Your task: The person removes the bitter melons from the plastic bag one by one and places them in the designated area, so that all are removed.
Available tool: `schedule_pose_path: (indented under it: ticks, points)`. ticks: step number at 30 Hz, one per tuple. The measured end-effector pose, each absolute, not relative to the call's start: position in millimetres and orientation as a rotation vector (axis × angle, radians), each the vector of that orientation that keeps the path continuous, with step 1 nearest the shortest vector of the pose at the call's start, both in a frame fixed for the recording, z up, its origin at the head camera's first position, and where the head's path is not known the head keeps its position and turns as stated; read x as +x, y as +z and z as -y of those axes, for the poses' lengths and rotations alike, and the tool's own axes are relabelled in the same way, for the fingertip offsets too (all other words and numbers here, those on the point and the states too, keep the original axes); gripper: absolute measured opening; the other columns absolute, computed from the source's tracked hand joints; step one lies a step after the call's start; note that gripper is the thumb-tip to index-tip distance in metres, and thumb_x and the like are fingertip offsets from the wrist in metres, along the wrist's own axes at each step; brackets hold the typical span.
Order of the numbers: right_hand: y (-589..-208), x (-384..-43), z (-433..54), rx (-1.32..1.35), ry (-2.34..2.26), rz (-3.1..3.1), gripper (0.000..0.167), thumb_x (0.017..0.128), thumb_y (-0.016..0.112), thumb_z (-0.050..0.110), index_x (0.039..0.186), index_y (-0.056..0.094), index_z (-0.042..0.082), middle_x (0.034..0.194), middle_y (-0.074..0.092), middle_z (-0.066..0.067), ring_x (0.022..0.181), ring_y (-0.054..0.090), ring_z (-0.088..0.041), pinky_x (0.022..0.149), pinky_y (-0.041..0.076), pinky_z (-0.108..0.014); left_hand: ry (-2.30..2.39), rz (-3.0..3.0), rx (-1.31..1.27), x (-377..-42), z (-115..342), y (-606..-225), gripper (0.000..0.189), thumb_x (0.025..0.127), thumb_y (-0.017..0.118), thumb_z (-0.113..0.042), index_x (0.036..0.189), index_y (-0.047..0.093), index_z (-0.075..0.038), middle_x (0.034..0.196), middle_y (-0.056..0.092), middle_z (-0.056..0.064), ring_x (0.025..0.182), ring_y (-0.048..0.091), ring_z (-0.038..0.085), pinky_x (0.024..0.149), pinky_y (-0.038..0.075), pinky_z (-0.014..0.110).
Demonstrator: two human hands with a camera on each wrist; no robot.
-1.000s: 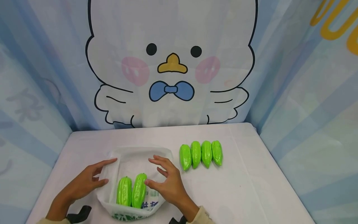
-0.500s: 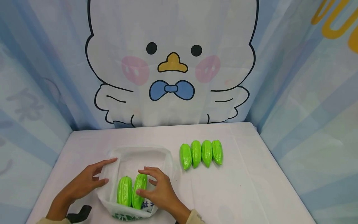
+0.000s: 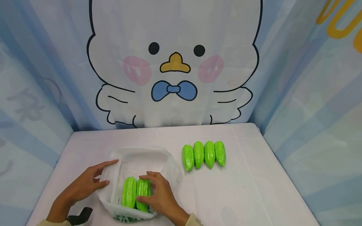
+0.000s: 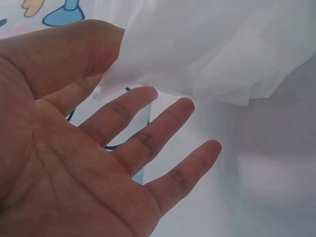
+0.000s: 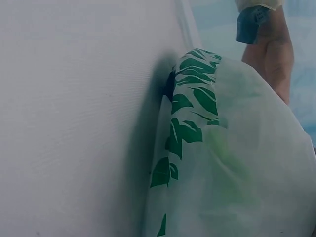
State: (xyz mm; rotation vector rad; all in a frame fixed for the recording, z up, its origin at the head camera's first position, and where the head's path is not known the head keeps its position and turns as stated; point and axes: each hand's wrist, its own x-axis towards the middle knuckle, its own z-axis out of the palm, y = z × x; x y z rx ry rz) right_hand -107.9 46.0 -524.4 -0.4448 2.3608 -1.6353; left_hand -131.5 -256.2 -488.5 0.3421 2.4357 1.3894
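A white plastic bag (image 3: 113,201) with a green leaf print lies with its mouth spread wide on the table. Inside it are two glossy ridged green bitter melons, side by side. My right hand (image 3: 162,194) reaches into the bag, thumb and fingers curled round the right bitter melon (image 3: 143,190). Just left of that lies the other bitter melon (image 3: 129,192). At the bag's left rim my left hand (image 3: 83,186) touches the plastic, its fingers spread; in the left wrist view the bag (image 4: 207,49) covers some fingertips. The right wrist view shows bag wall (image 5: 247,163), not the right hand.
A row of several more green bitter melons (image 3: 204,155) lies to the right of the bag on the white-covered table (image 3: 249,188). A printed cartoon curtain (image 3: 175,110) stands behind the table, with blue-and-white curtains at both sides.
My right hand has moved left and down to the right bitter melon and now grips it. Both bitter melons in the bag have shifted slightly right. My left hand has stayed put.
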Motion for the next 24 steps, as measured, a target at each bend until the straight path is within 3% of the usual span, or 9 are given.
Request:
schedule_pose_path:
  ticks: [11, 24]
  points:
    - [-532, -107, -44, -0.411, -1.573, -2.363, 0.060, 0.081, 0.095, 0.023, 0.137, 0.072, 0.026, 0.152, 0.056, -0.007, 0.142, 0.056, -0.032, 0.099, 0.058, -0.023, 1.380, -2.453, 0.339, -130, 256, -491, 0.071, 0.103, 0.073, -0.024, 0.164, 0.040, -0.010, 0.170, 0.033, 0.029, 0.144, 0.043, 0.064, 0.099, 0.053, 0.074]
    - [-516, -112, -50, -0.349, -1.789, -2.238, 0.062, 0.083, 0.093, 0.017, 0.139, 0.070, 0.027, 0.159, 0.050, -0.011, 0.149, 0.049, -0.034, 0.103, 0.058, -0.031, 1.424, -2.421, 0.351, -129, 256, -490, 0.070, 0.103, 0.071, -0.021, 0.164, 0.040, -0.009, 0.169, 0.032, 0.031, 0.144, 0.044, 0.064, 0.096, 0.057, 0.068]
